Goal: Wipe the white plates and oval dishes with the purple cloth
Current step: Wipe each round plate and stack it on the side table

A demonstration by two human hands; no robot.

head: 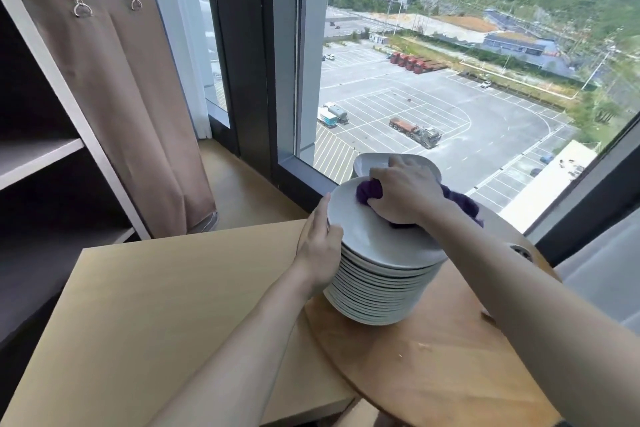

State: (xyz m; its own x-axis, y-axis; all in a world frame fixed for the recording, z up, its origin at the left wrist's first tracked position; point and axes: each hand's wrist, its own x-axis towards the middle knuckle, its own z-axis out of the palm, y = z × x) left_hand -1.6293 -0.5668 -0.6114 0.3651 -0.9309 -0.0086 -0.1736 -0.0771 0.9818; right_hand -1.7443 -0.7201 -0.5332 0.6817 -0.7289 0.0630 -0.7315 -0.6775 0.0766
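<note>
Pressing the purple cloth (pixel 369 191) down on the top plate (pixel 374 239), my right grip (pixel 403 191) is holding the cloth bunched inside its curled fingers, near the far side of the plate. One end of the cloth is hanging out behind my wrist. My left grip (pixel 320 246) is holding the left rim of the same plate, with the thumb lying on the upper face. The top plate is sitting a little tilted on the tall stack of white plates (pixel 377 291). The stack is standing on the round wooden worktop (pixel 433 357), just beside the square pale worktop (pixel 173 305). An oval dish (pixel 370 163) is showing behind my right grip, partly hidden by it. The window (pixel 450 80) is looking over a car park.
</note>
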